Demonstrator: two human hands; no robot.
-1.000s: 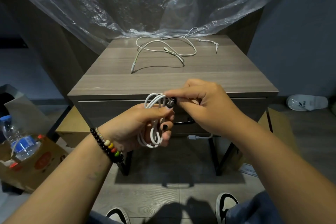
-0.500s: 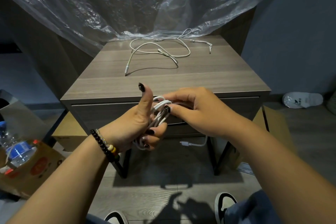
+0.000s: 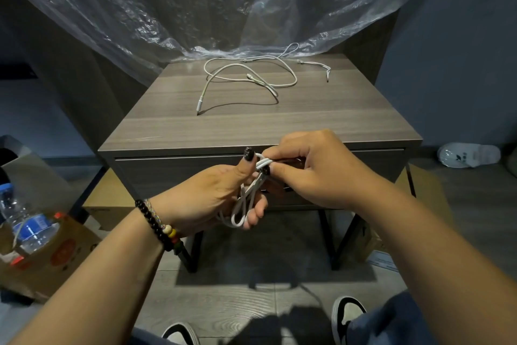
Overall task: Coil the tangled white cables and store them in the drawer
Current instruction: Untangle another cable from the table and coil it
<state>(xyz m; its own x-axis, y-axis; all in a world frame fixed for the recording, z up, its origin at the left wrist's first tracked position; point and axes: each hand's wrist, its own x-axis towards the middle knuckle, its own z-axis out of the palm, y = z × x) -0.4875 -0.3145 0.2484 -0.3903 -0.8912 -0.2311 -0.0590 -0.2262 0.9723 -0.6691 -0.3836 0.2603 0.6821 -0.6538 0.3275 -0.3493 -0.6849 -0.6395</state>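
A coiled white cable (image 3: 246, 204) hangs in my left hand (image 3: 212, 196), its loops showing between the fingers and below them. My right hand (image 3: 316, 168) pinches the top of that coil beside my left thumb, in front of the shut drawer (image 3: 173, 174) of the wooden nightstand. More white cables (image 3: 251, 76) lie loose and tangled at the back of the nightstand top (image 3: 251, 126), with one plug end pointing toward the front left.
Clear plastic sheeting (image 3: 209, 3) drapes behind the nightstand and touches its back edge. A cardboard box with a water bottle (image 3: 25, 230) stands on the floor at the left. A white slipper (image 3: 470, 154) lies at the right. My shoes (image 3: 347, 314) are below.
The loose cable end that hung under my right hand is no longer visible. My left thumb lifted off the coil and stands up. Both hands shifted slightly.
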